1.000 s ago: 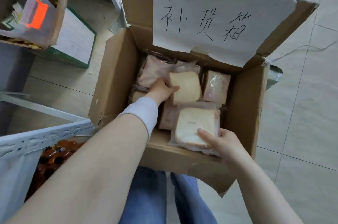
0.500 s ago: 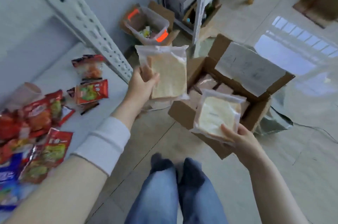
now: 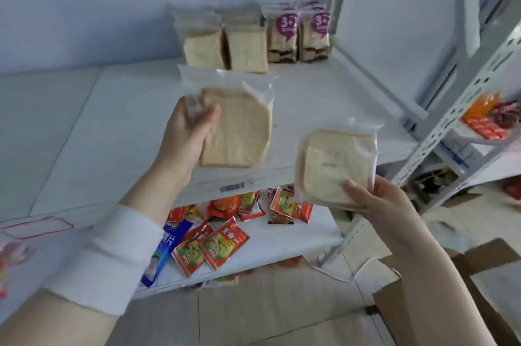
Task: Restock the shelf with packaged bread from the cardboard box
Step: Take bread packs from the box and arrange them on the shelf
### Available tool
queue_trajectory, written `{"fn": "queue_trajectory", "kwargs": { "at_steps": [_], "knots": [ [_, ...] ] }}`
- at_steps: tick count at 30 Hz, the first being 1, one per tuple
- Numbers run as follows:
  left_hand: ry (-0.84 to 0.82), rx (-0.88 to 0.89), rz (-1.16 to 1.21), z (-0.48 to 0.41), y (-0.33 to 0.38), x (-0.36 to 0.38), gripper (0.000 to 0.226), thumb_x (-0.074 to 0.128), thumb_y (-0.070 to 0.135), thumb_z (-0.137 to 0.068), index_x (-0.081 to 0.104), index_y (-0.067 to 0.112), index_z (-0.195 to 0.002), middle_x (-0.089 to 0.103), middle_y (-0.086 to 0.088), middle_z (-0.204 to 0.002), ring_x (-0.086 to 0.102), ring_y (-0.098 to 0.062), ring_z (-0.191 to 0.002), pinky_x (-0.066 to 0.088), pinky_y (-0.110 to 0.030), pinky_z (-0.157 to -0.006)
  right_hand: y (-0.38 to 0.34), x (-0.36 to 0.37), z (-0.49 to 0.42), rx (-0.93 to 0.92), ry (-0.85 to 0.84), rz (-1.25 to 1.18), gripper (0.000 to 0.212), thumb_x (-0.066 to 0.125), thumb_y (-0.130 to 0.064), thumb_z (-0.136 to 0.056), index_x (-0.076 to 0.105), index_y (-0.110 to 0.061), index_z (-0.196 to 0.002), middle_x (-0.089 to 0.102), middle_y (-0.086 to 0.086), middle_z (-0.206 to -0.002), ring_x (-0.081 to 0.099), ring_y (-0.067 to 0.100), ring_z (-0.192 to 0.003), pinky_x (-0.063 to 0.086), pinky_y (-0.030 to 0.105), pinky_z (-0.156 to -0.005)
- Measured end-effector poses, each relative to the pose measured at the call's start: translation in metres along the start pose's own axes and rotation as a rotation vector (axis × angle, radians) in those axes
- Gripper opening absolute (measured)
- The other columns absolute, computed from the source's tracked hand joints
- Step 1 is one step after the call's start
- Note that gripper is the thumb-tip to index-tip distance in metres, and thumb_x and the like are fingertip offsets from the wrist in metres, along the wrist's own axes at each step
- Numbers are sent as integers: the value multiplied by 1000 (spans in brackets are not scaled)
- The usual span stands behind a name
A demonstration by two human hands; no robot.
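My left hand (image 3: 187,131) grips a clear-wrapped bread slice (image 3: 238,129) by its left edge, held over the front of the white shelf (image 3: 112,125). My right hand (image 3: 380,199) holds a second bread packet (image 3: 335,163) from below, just off the shelf's front right corner. At the back of the shelf stand two upright packets of bread (image 3: 225,43) and, beside them, two packets with purple labels (image 3: 298,35). A corner of the cardboard box (image 3: 479,283) shows at the lower right.
The lower shelf (image 3: 282,241) carries several red snack sachets (image 3: 214,247) and a blue packet (image 3: 166,249). A perforated white upright (image 3: 462,103) rises at the right. Behind it another rack holds orange and red goods (image 3: 485,117). Tiled floor lies below.
Both hands lifted their bread packets out of the box and carried them up to the shelf. The view turned from the box to the shelf.
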State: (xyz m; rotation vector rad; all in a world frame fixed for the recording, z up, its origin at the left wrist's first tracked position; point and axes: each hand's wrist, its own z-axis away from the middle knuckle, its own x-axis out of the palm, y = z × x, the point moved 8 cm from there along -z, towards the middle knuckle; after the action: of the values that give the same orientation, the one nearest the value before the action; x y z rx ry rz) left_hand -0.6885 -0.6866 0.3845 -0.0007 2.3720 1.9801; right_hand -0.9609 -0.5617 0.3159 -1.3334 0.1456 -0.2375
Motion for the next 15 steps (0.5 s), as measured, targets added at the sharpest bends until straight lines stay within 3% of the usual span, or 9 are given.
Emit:
{"fn": "queue_trajectory", "kwargs": {
  "at_steps": [2,4,6,8,10,15],
  "knots": [
    [70,-6,-22,-15,-5,-33,13,63,26,-84,51,29,-86,57,4,-88,57,-14,-87,46,-35,-83,-18,27,-21,-15,-24,-42,39,74,-28,-74,60,-2,-99,72,7,-90,72,8,-73,58,22,-65],
    [111,-9,-11,-36,-12,-61,12,62,20,-86,52,25,-89,57,3,-87,56,-13,-84,45,-31,-80,-31,51,-47,-40,-12,-22,19,63,-10,-84,58,-2,-101,69,6,-89,71,8,-68,58,20,-63],
    [121,-23,21,-57,-23,-75,10,59,13,-89,51,18,-93,57,1,-87,56,-11,-82,45,-25,-76,-46,73,-74,-86,13,49,16,66,-13,-81,61,-8,-96,69,8,-95,69,16,-79,57,35,-84],
    [137,-47,52,-81,-32,-80,12,58,10,-89,50,18,-89,56,0,-85,55,-10,-78,45,-23,-73,-58,91,-104,-100,16,63,21,74,-20,-75,62,-12,-90,68,17,-106,65,26,-91,49,46,-96],
    [156,-66,79,-109,-42,-79,16,59,7,-88,50,20,-87,57,2,-85,56,-8,-77,46,-21,-73,-64,103,-141,-99,32,62,44,83,-31,-62,62,-10,-94,66,19,-110,63,31,-99,48,48,-97],
    [204,-108,85,-191,-77,-66,17,62,9,-86,53,23,-83,59,4,-82,57,-8,-76,47,-23,-72,-69,126,-246,-107,4,90,42,76,-16,-72,57,-4,-107,64,17,-109,61,33,-106,45,51,-99]
  ]
}}
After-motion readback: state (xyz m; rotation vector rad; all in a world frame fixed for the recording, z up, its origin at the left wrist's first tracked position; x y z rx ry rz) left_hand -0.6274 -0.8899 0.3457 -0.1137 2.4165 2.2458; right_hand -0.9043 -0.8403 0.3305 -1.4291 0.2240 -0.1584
